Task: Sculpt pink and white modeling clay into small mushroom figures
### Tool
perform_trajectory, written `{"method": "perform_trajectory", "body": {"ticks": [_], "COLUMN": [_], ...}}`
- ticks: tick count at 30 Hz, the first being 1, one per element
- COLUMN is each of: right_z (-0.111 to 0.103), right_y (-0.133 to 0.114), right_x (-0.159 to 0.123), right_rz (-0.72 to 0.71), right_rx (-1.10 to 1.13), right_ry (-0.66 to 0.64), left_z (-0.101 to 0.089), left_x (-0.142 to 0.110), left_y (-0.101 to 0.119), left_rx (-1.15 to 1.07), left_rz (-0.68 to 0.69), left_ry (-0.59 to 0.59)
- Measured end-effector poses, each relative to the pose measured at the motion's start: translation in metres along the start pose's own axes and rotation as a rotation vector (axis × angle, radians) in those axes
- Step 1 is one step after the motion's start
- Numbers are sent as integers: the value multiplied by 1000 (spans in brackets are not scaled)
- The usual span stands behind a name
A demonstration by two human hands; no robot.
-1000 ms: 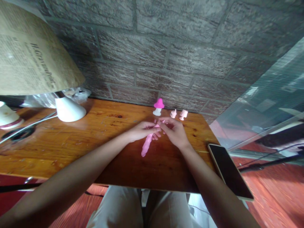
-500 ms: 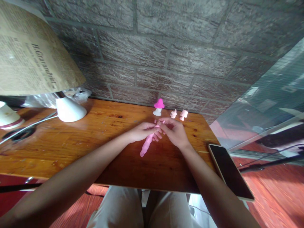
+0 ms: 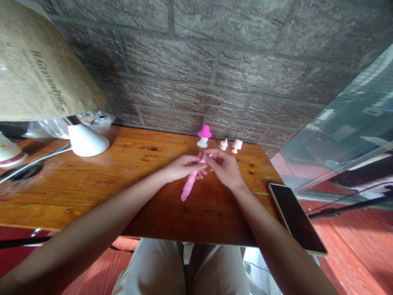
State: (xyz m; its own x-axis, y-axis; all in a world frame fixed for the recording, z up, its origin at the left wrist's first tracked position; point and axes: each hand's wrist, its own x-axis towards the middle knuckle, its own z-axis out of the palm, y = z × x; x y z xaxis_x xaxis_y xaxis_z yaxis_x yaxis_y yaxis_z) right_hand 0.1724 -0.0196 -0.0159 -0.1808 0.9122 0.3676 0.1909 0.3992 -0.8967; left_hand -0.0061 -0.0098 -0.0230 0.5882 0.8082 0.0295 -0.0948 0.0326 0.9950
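A long, lumpy roll of pink modelling clay (image 3: 188, 187) slants between my hands, its lower end free above the wooden table. My left hand (image 3: 185, 168) is closed around its middle, thumb on top and fingers curled beneath. At the upper end, my right hand (image 3: 224, 167) pinches the clay between thumb and fingers. Just beyond my fingertips stands a small mushroom figure (image 3: 204, 135) with a bright pink cap and a white stem. Beside it on the right are a small pale pink figure (image 3: 224, 144) and a pale pink lamp-shaped piece (image 3: 236, 146).
A lamp with a printed paper shade (image 3: 46, 78) and white base (image 3: 87, 140) stands at the left. Near it lie black-handled scissors (image 3: 26, 173), a paper cup (image 3: 10, 152) and clear plastic (image 3: 50, 128). A phone (image 3: 296, 217) rests at the right edge. A brick wall (image 3: 172, 65) rises behind.
The view has shifted slightly. My fingers have moved only a little at the clay's upper end; both hands keep their hold on the pink clay.
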Motion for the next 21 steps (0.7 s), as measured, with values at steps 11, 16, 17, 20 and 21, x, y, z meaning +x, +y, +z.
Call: {"method": "perform_trajectory", "body": {"ticks": [11,16,17,20,21], "right_z": [0,-1,-1,0,0], "right_y": [-2,-2,-2,-3,-3], "right_x": [-1,-1,-1,-1,-1], "right_rz": [-1,-5,-6,-10,-10], "right_rx": [21,1,6,10,8], "right_ry": [0,-4,-5,-9,-9], "left_z": [-3,-3,-3,-3,-4], "left_x": [-1,0,0,0,0], "left_y": [-3,-4,-3,-4,-4], "left_rx": [21,23,25,28,28], "left_rz": [-6,-9,-9,-5,-4], "left_ry": [-3,-2,-3,-9,-12]}}
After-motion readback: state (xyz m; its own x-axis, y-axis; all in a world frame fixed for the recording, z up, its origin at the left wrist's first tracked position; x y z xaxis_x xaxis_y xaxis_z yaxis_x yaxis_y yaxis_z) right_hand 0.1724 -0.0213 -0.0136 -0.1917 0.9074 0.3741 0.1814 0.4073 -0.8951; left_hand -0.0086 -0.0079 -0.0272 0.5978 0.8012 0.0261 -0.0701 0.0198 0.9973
